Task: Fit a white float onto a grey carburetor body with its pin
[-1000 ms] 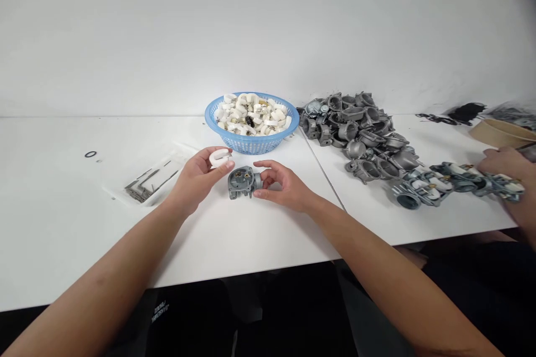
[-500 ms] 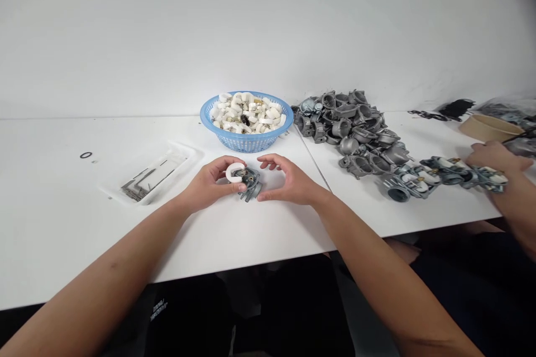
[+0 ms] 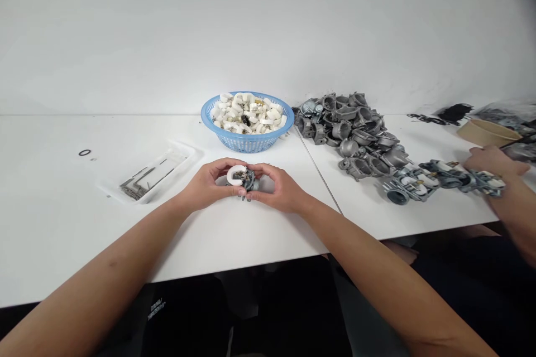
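Between my two hands is a grey metal carburetor (image 3: pixel 252 181) with its underside turned up, low over the table. A white C-shaped float (image 3: pixel 234 176) sits on its left part. My left hand (image 3: pixel 209 183) is closed round the float side, fingers behind and thumb in front. My right hand (image 3: pixel 280 188) grips the opposite side of the carburetor, its thumb at the front edge and its fingers at the back. Small brass parts show inside the float's curve, too small to make out fully.
Behind my hands stands a blue basket (image 3: pixel 248 144) full of white floats. A white tray (image 3: pixel 144 192) with thin metal tools lies left, near a black ring (image 3: pixel 84 152). Rightward are a heap of grey carburetor parts (image 3: pixel 355 134), carburetors with floats (image 3: pixel 419 183) and a co-worker's hand (image 3: pixel 496 162).
My right hand has moved left and closed on the carburetor, where it was apart from it before. The carburetor has turned slightly. My left hand has kept its hold.
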Demonstrator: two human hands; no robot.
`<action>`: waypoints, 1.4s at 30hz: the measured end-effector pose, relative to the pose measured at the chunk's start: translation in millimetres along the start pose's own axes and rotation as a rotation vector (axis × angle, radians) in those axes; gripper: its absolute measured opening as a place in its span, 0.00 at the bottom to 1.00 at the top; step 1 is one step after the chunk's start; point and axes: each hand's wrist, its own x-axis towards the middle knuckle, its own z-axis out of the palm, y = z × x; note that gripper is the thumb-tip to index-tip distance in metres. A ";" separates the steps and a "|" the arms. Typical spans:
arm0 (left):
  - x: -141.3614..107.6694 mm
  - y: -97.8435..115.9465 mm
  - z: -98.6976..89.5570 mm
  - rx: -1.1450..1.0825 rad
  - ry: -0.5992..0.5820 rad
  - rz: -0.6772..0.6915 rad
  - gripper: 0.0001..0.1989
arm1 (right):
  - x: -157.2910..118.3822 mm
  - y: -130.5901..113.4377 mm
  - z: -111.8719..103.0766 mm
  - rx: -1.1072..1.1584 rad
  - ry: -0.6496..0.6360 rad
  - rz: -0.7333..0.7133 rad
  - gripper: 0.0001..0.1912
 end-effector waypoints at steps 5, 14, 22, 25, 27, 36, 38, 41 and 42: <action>0.3 2.1 -1.0 0.093 -0.025 -0.015 0.24 | -0.8 0.6 3.1 0.121 -0.061 0.021 0.32; -6.2 7.6 -3.4 0.236 -0.067 -0.043 0.29 | -1.8 -2.9 2.6 0.134 -0.087 0.036 0.30; -7.5 12.7 -11.5 0.117 -0.144 -0.075 0.22 | -3.4 -1.2 2.2 0.105 -0.107 0.054 0.33; -7.4 11.9 -10.5 0.160 -0.171 -0.026 0.26 | -3.0 -0.9 2.1 0.085 -0.098 0.082 0.35; -7.6 11.3 -10.4 0.166 -0.175 -0.025 0.26 | -2.9 -1.9 1.6 0.066 -0.098 0.109 0.36; -8.7 11.9 -8.0 0.154 -0.092 -0.078 0.23 | -5.1 -8.6 -0.4 0.062 -0.113 0.106 0.36; -8.8 11.6 -5.8 0.147 -0.072 -0.084 0.22 | -4.8 -10.0 -0.7 0.042 -0.110 0.087 0.35; -8.6 9.1 -3.8 0.125 -0.052 -0.103 0.21 | -4.4 -12.0 -1.2 0.014 -0.109 0.080 0.35; -8.4 7.9 -3.7 0.112 -0.052 -0.111 0.22 | -4.5 -12.4 -1.2 0.015 -0.112 0.083 0.34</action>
